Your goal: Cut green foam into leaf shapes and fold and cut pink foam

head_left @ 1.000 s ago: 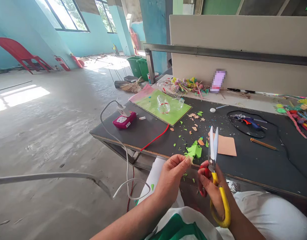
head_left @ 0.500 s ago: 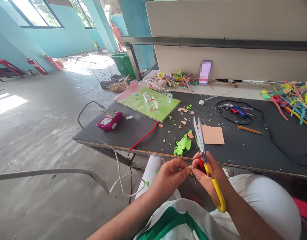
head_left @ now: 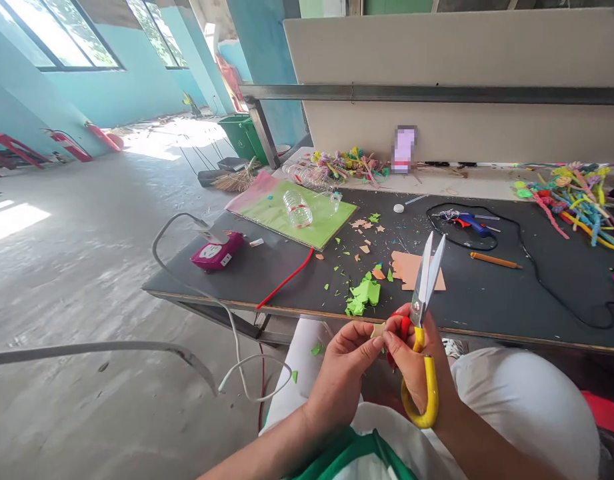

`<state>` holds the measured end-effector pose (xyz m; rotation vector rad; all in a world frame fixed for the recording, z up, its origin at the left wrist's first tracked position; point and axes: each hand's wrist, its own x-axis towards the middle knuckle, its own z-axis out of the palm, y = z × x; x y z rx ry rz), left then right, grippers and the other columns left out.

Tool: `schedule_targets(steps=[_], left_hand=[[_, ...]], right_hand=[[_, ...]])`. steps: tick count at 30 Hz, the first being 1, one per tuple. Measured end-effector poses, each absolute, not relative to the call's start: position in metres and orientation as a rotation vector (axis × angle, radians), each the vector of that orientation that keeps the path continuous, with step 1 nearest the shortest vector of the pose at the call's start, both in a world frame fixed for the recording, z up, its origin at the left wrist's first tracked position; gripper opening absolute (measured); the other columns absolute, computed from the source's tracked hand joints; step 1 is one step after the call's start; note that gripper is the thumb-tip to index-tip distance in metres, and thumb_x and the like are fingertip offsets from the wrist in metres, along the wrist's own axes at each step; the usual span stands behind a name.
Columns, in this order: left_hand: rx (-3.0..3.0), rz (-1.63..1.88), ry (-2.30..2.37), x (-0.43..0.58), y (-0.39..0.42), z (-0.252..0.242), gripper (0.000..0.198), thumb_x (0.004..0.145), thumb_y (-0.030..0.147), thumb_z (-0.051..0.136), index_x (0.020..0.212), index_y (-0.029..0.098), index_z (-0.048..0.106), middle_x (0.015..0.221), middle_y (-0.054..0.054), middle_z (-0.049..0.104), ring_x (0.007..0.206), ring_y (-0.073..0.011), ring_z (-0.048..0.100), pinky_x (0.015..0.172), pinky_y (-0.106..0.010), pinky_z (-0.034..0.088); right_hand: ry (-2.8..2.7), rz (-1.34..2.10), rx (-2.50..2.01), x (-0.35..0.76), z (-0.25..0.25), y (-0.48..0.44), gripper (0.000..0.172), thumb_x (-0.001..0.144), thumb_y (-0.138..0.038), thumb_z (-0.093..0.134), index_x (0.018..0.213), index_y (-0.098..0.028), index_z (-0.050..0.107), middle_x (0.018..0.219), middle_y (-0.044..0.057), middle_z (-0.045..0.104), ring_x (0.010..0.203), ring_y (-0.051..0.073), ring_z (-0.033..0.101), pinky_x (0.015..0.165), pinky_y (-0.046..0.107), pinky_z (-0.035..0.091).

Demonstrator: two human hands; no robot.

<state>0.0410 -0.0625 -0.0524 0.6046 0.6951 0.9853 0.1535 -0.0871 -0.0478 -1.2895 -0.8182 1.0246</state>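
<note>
Your left hand (head_left: pixel 339 373) holds a small pale paper piece (head_left: pixel 377 330) above your lap, on the near side of the desk (head_left: pixel 547 300). Its thumb and index fingers are pressed together in a pinch, with the paper between them. Your right hand (head_left: pixel 419 367) carries the scissors (head_left: pixel 417 308), its fingers curled about the red and yellow handles; the blades point upward, their tips slightly parted. The right thumb tip is next to the paper piece; whether it also grips the paper, you cannot tell.

Just beyond the hands, green paper scraps (head_left: pixel 364 295) lie in a heap near the desk's front edge. To their right, a peach-coloured sheet (head_left: pixel 404 265) with a jagged left edge lies flat, partly behind the blades. Farther right are a pencil (head_left: pixel 495 260) and, beyond it, a blue glue gun (head_left: pixel 474 223). A clear plastic bottle (head_left: pixel 297 209) lies on its side upon a green folder (head_left: pixel 319 235).
</note>
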Motion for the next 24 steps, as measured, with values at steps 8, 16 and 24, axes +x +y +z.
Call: schedule_targets(steps=[8, 16, 24], left_hand=[[0.528, 1.039, 0.686, 0.05, -0.067, -0.048, 0.012, 0.073, 0.018, 0.075, 0.076, 0.016, 0.063, 0.07, 0.001, 0.066, 0.067, -0.0105, 0.06, 0.068, -0.023, 0.046], [0.57, 0.988, 0.673, 0.048, -0.063, -0.045, 0.012, 0.079, 0.023, 0.07, 0.073, 0.015, 0.064, 0.065, 0.001, 0.064, 0.059, -0.0081, 0.055, 0.062, -0.02, 0.044], [0.766, 0.79, 0.785, -0.012, -0.04, -0.027, 0.014, 0.068, 0.02, 0.078, 0.069, 0.013, 0.066, 0.064, -0.001, 0.064, 0.061, -0.0085, 0.054, 0.064, -0.02, 0.04]], right_hand=[[-0.735, 0.986, -1.284, 0.148, -0.053, -0.087, 0.028, 0.077, -0.025, 0.069, 0.095, -0.026, 0.049, 0.077, -0.006, 0.057, 0.057, 0.01, 0.054, 0.051, 0.021, 0.046], [-0.745, 1.003, -1.22, 0.148, -0.056, -0.087, 0.029, 0.079, -0.034, 0.068, 0.098, -0.026, 0.047, 0.078, -0.004, 0.057, 0.058, 0.011, 0.055, 0.053, 0.022, 0.049], [-1.212, 1.368, -1.198, 0.167, -0.058, -0.098, 0.041, 0.082, -0.061, 0.054, 0.105, -0.027, 0.057, 0.078, -0.002, 0.053, 0.065, 0.013, 0.054, 0.062, 0.026, 0.048]])
